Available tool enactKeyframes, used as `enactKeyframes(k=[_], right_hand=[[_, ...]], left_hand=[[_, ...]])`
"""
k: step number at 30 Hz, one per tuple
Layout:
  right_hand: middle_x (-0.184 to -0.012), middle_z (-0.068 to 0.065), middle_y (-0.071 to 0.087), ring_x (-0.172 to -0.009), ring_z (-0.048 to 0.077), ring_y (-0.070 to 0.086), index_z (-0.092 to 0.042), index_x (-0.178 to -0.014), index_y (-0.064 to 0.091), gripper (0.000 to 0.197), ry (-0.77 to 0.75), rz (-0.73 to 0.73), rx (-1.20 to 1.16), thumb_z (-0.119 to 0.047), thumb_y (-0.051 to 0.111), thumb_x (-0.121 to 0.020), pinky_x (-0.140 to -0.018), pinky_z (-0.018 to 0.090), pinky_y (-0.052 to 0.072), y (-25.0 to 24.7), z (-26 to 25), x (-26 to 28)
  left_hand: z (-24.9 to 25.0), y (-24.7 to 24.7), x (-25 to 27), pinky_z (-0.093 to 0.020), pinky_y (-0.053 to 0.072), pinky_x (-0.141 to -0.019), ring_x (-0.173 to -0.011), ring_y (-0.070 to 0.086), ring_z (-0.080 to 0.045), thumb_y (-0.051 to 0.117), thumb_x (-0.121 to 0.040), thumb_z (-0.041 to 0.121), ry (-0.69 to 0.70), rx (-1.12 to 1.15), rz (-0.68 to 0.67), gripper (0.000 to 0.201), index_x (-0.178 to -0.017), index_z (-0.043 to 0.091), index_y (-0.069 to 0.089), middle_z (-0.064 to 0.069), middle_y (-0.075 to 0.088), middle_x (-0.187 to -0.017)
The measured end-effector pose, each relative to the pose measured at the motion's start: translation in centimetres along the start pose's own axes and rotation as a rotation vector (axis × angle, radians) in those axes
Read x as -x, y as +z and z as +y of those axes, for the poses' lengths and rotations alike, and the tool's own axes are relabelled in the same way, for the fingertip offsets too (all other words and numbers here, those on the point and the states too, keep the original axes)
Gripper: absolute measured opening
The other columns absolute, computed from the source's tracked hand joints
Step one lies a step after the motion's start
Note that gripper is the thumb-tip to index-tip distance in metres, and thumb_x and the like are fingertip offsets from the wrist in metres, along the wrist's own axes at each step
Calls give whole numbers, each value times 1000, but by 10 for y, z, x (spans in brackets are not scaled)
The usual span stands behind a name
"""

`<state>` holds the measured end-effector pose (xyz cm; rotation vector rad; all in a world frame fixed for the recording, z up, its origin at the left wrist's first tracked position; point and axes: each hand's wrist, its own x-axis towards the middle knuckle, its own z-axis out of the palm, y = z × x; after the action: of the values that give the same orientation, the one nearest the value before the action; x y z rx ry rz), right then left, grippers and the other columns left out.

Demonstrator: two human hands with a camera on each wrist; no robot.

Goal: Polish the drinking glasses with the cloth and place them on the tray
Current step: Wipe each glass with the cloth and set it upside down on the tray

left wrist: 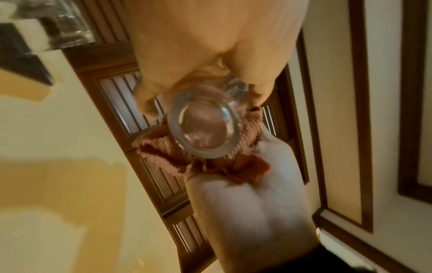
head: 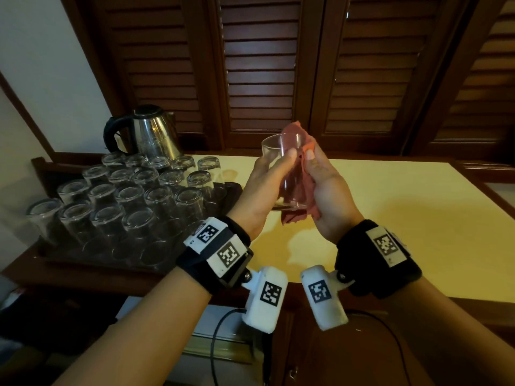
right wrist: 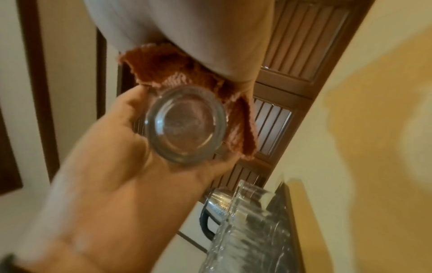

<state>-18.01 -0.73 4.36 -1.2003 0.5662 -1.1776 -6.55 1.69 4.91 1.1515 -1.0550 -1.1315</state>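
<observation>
Left hand (head: 262,185) grips a glass (head: 289,174) held up above the bench (head: 404,207), thumb across the near side, fingers curled round the far side. Glass is roughly upright, base toward the wrists, mouth away. Head view seems to show a second rim left of the mouth; can't tell if that's a second glass or blur.

Right hand (head: 326,190) clutches a reddish cloth (head: 301,154) and presses it against the right side of the glass. Cloth bunches above the rim and hangs below the base. Thumb pinches the fabric near the top.

Left wrist view: thick round base of the glass (left wrist: 204,129) faces the camera, cloth (left wrist: 203,162) wrapped around its lower edge, right hand (left wrist: 252,212) below it, left hand (left wrist: 210,46) above.

Right wrist view: same base (right wrist: 185,124), left hand (right wrist: 112,166) cupping it from below-left, cloth (right wrist: 177,73) between the glass and the right hand (right wrist: 187,24). Both wrist views are motion-blurred.

Tray (head: 44,168) sits at the left end of the bench, dark, packed with rows of upside-down glasses (head: 133,201). Held glass is well apart from it, to its right and above. Steel kettle (head: 142,132) with black handle stands behind the tray. Dark louvred shutters (head: 278,65) along the back.
</observation>
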Motion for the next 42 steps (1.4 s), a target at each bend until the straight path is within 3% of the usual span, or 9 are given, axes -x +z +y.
enactKeyframes(k=[7,12,16,20,25,30,33,36,42], right_hand=[[-136,5,64,-118,24,66,-27,-153,38,44,1,5,59,-31,34,-109,-95,47,56,-3,-3,2],[-149,2,53,-134,21,54,-31,-156,32,50,-34,14,157,-38,37,-107,-113,50,42,3,7,0],[-131,10,67,-124,28,63,-22,-144,50,40,107,46,-155,-30,35,-109,-110,57,43,1,0,2],[-136,10,63,-118,27,66,-26,-150,42,43,19,33,52,-33,32,-110,-92,48,58,-2,2,0],[-147,7,54,-133,25,54,-34,-155,34,51,-9,3,133,-43,37,-105,-111,50,44,2,11,-3],[-134,11,65,-122,30,63,-21,-149,45,42,104,56,-137,-30,34,-109,-108,60,44,-3,1,-5],[-126,0,69,-103,26,70,-31,-154,36,45,-13,29,145,-33,34,-110,-98,67,48,-1,2,-6],[-144,-4,56,-127,17,59,-35,-157,28,48,-49,27,242,-34,34,-110,-111,52,44,0,11,-8],[-125,8,71,-117,26,66,-20,-143,51,40,118,19,-190,-29,34,-109,-100,48,54,-5,3,-7]], left_hand=[[2,-11,0,-42,45,-107,-123,60,-26,53,-99,47,-15,17,1,59,-147,15,41,-3,66,-122],[-1,-1,1,-23,50,-86,-106,60,-2,55,-99,43,41,-66,20,62,-153,26,30,13,62,-116],[-2,-8,2,-41,53,-99,-118,65,-23,54,-90,61,-11,45,-70,66,-140,17,53,-8,68,-127],[1,-10,-1,-42,46,-108,-120,62,-22,51,-99,44,-15,-5,13,60,-150,16,38,-4,67,-123],[-3,-2,0,-15,50,-78,-97,62,0,55,-100,42,22,-79,27,65,-155,26,25,14,62,-104],[-2,-9,-3,-49,50,-104,-117,65,-25,53,-86,65,-23,39,-83,71,-139,18,53,-9,68,-126],[-5,-11,-10,-49,44,-109,-124,59,-26,60,-88,59,-19,1,30,76,-149,18,40,-9,64,-132],[-4,-4,-9,-31,46,-98,-119,57,-16,59,-95,48,-16,-63,33,74,-156,20,25,2,59,-128],[-3,-10,-1,-42,57,-93,-114,66,-27,49,-91,61,-20,56,-100,65,-136,14,55,-11,69,-124]])
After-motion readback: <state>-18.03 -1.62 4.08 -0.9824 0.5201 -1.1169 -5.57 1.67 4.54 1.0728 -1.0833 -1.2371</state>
